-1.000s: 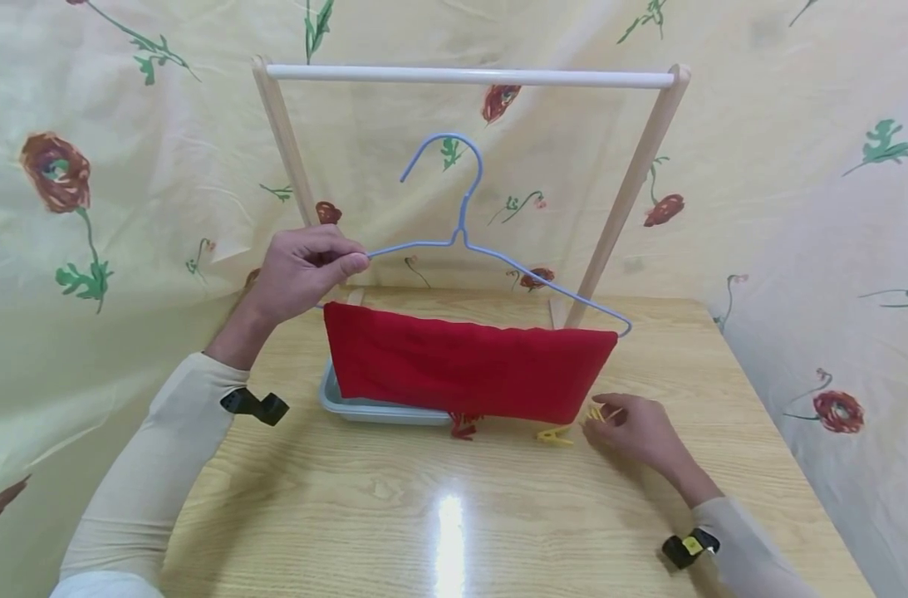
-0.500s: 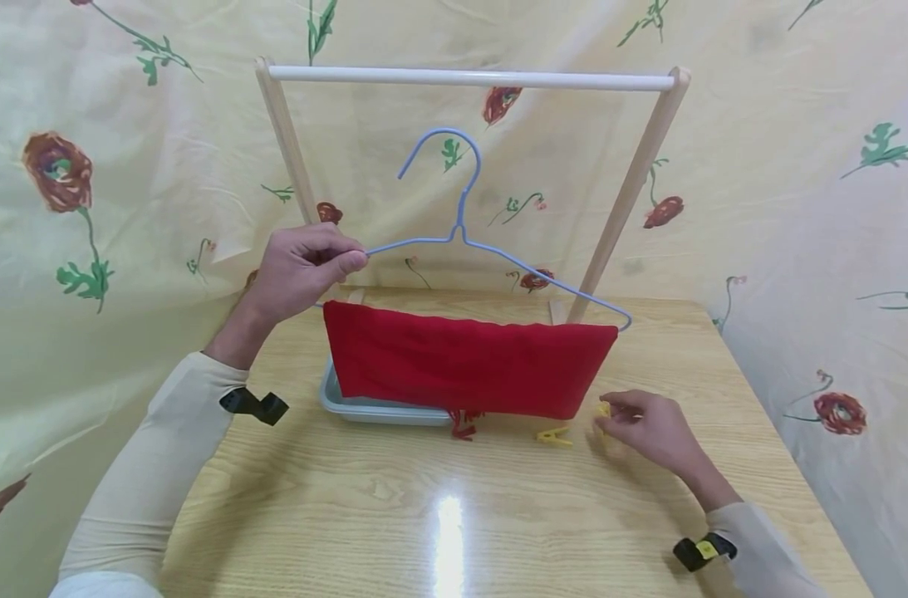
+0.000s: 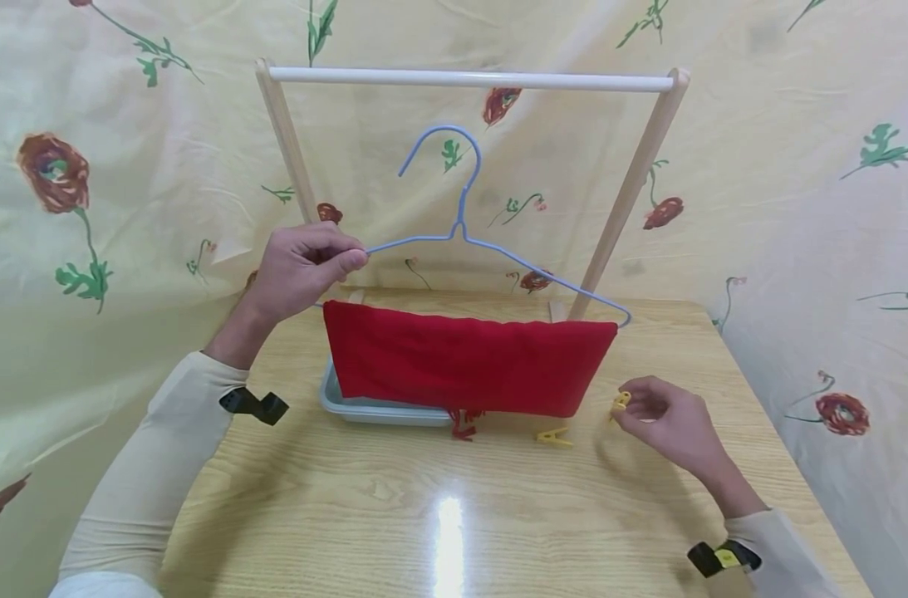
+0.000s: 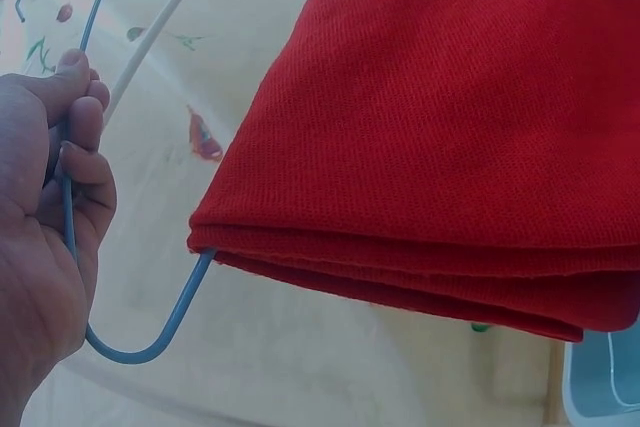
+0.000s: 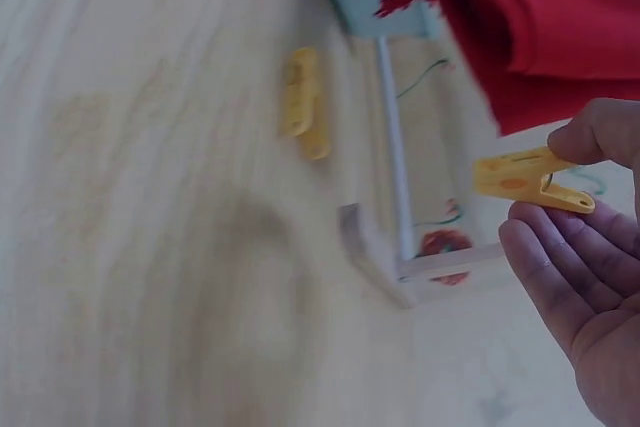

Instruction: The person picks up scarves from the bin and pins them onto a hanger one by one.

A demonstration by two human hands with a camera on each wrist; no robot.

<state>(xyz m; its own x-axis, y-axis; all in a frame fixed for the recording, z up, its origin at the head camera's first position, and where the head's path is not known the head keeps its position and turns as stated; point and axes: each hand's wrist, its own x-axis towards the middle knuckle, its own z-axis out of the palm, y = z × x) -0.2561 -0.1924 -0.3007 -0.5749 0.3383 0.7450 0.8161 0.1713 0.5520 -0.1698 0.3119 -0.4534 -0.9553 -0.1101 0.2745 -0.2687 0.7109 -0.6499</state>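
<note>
My left hand (image 3: 304, 266) grips the left shoulder of a blue wire hanger (image 3: 524, 264), its hook pointing up. Over the hanger's lower bar drapes a folded red knitted cloth (image 3: 468, 361), which looks like a scarf with red fringe (image 3: 463, 423) below it. In the left wrist view, the hanger's bent end (image 4: 140, 352) shows beside the layered cloth (image 4: 420, 147). Right of the cloth, my right hand (image 3: 670, 419) pinches a yellow clothespin (image 5: 530, 175) between thumb and fingers, above the table. A second yellow clothespin (image 3: 554, 437) lies on the table.
Behind the hanger stands a wooden rack with a white rail (image 3: 468, 79) and a right post (image 3: 629, 191). A light blue tray (image 3: 394, 414) sits partly hidden under the cloth on the wooden table (image 3: 334, 507). Flowered fabric (image 3: 162, 166) hangs around the table.
My right hand has lifted the yellow clothespin off the table and moved it right. The hanger's right end has risen slightly; my left hand stays nearly still.
</note>
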